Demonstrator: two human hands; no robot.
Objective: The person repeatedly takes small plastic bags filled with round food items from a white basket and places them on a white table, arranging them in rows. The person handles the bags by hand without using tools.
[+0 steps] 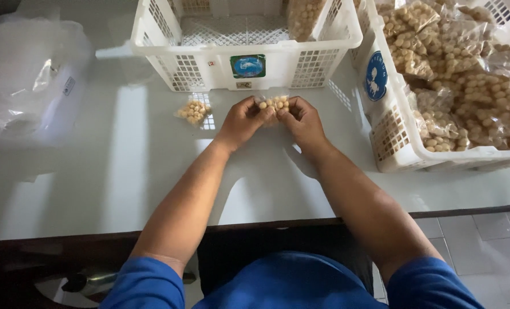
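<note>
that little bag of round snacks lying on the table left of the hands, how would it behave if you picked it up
The small bag is thin clear film, so it would probably sag and crinkle. It likely feels light. The loose round pieces inside would probably shift, and might crush if squeezed.

Bare table top [123, 171] lies open from six round to nine o'clock of the hands. At twelve o'clock the white basket [243, 57] walls off the way; at three o'clock a second basket [398, 143], heaped with packets, blocks. A small packet [194, 110] lies at ten o'clock, crumpled plastic bags [29, 80] farther at nine.
</note>
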